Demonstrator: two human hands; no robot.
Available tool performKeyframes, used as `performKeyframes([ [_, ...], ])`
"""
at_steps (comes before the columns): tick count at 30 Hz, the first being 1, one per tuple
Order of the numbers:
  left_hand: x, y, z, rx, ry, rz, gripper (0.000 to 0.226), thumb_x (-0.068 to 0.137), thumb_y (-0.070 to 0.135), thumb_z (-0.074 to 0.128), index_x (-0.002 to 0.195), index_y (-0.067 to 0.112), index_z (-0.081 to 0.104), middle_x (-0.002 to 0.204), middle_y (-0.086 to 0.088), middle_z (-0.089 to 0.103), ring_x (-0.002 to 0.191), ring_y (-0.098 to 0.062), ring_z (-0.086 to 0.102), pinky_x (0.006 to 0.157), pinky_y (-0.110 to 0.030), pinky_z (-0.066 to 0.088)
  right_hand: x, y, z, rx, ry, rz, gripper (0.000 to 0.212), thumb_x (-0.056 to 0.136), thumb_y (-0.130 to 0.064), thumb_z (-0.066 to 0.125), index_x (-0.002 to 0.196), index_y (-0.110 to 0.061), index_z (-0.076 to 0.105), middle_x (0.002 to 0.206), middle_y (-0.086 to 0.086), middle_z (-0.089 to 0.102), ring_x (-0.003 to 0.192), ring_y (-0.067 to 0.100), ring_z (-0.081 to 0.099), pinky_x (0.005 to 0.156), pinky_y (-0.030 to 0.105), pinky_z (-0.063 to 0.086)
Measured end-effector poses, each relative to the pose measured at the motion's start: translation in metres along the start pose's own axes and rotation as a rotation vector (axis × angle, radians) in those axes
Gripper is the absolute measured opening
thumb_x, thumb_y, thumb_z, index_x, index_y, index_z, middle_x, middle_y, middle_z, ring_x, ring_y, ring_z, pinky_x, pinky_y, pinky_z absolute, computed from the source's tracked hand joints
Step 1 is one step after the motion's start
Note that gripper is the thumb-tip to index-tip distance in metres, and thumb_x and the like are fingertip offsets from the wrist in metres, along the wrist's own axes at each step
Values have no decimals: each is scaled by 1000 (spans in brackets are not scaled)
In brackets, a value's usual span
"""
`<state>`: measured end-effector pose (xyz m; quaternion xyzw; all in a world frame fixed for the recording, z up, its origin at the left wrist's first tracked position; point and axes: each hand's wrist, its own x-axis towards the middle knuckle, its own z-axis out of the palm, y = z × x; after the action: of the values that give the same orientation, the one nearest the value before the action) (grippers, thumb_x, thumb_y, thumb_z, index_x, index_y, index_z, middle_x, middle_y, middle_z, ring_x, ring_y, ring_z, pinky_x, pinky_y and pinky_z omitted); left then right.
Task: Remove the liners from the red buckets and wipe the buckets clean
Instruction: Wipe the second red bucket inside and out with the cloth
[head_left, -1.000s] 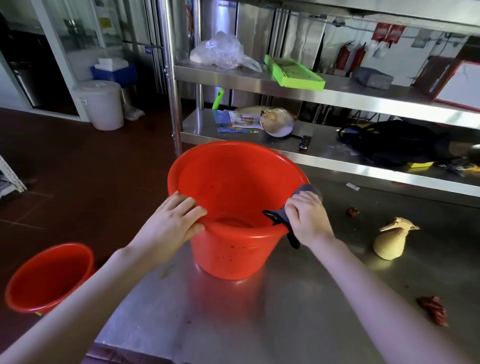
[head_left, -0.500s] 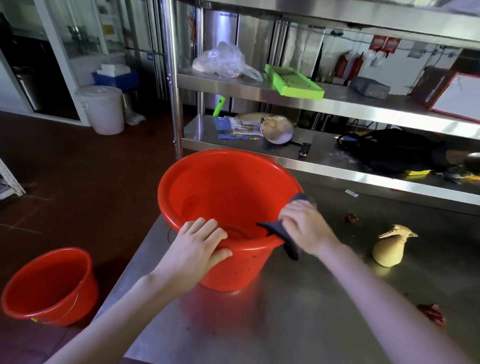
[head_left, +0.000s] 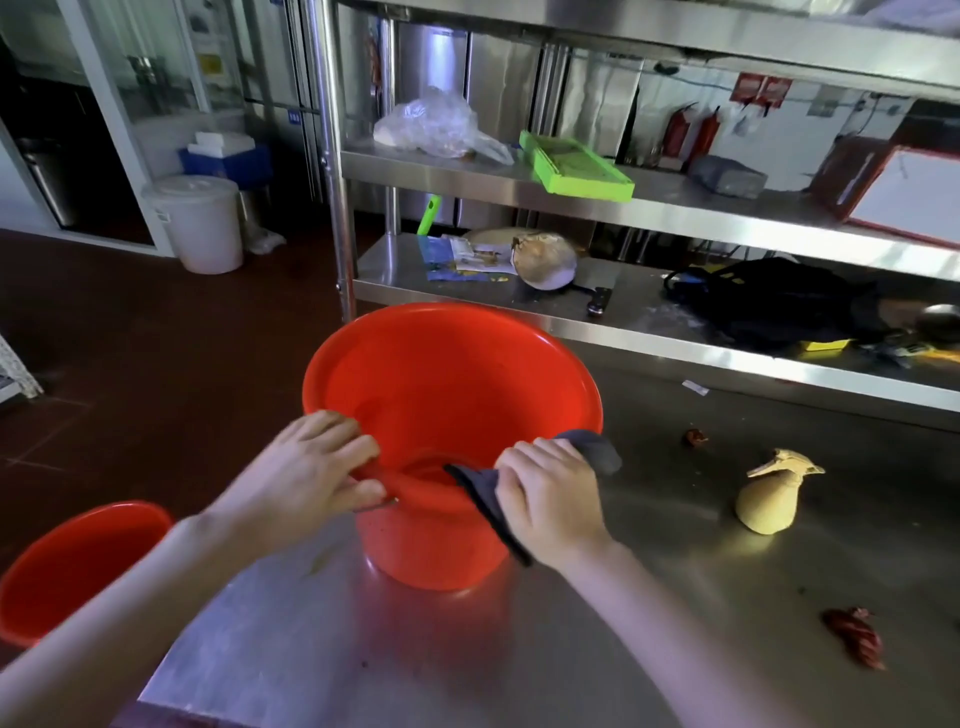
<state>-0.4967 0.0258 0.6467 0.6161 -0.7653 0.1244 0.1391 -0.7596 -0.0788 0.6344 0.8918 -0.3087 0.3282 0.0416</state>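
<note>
Bucket (head_left: 447, 395) red, unlined, upright; dark cloth (head_left: 592, 449) on rim

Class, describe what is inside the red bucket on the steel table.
Bare red inner wall, no liner visible. The right hand holds a dark cloth over the bucket rim; the left hand grips it. The near inner wall is hidden.

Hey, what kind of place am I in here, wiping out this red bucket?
Most likely the back of a commercial kitchen. The worktable and the shelf rack are bare stainless steel, tall steel fridge doors stand behind, and fire extinguishers hang on the wall.
</note>
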Motion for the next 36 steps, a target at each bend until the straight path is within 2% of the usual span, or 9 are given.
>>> performKeyframes([
  [2, -3, -16, -5, 15, -46, 12, 61, 95, 60, 24, 112, 19, 67, 106, 3, 60, 111, -21, 55, 112, -42, 32, 8, 34, -14, 61, -91, -9, 28, 88, -15, 41, 67, -11, 60, 66, 0, 58, 65, 25, 53, 69, 38, 42],
  [5, -3, 0, 4, 23, -22, -7, 65, 98, 57, 19, 109, 16, 67, 99, 0, 58, 102, -26, 57, 108, -51, 38, 20, 63, -19, 100, -179, 93, 29, 89, -10, 42, 68, -5, 63, 70, 5, 62, 72, 27, 55, 82, 42, 44],
  [13, -11, 47, 16, -82, 48, -162, 63, 92, 70, 23, 104, 26, 66, 98, 3, 51, 96, -25, 52, 98, -50, 42, -7, -37, 10, -82, 85, 184, 28, 87, -25, 48, 61, -20, 54, 61, -2, 54, 63, 25, 51, 66, 40, 42],
  [18, -15, 25, -6, -829, 176, -990, 59, 72, 69, 67, 127, 56, 49, 146, -6, 27, 124, -25, 40, 99, -40, 43, -20, -58, -2, -107, 21, -17, 34, 95, -35, 47, 67, -19, 60, 64, -3, 57, 64, 22, 52, 66, 37, 42],
  [20, -16, 34, 1, -753, 119, -1142, 73, 81, 41, 73, 142, 51, 33, 142, -13, 30, 100, -28, 56, 77, -33, 53, -32, -65, -10, -75, -82, -112, 36, 96, -40, 46, 71, -21, 60, 68, -4, 58, 66, 21, 53, 67, 36, 42],
  [25, -47, 73, 37, -619, 425, -1140, 77, 82, -1, 51, 143, 44, 37, 119, -6, 41, 75, -7, 49, 57, -18, 42, -57, -75, -13, -39, -273, -216, 38, 96, -46, 42, 72, -23, 60, 67, -4, 63, 65, 21, 57, 63, 35, 43],
  [30, -78, 97, 82, -626, 596, -1130, 81, 83, -11, 50, 146, 36, 31, 129, -3, 39, 108, 0, 37, 87, -10, 36, -92, -73, 19, -70, -577, -138, 41, 94, -49, 40, 105, -22, 70, 99, -1, 72, 92, 24, 65, 81, 37, 50],
  [33, -84, 94, 112, -612, 596, -1113, 81, 83, -13, 50, 146, 33, 29, 134, -11, 37, 111, 1, 32, 82, 2, 34, -105, -61, 53, -44, -791, -44, 54, 99, -48, 34, 144, -21, 44, 145, 3, 48, 130, 25, 45, 106, 39, 37],
  [36, -82, 81, 139, -587, 639, -1044, 78, 81, -16, 51, 141, 30, 31, 129, -7, 38, 98, 18, 34, 75, 10, 29, -110, -49, 85, -60, -844, 12, 59, 100, -51, 29, 152, -23, 26, 159, 2, 26, 143, 22, 24, 116, 37, 22],
])
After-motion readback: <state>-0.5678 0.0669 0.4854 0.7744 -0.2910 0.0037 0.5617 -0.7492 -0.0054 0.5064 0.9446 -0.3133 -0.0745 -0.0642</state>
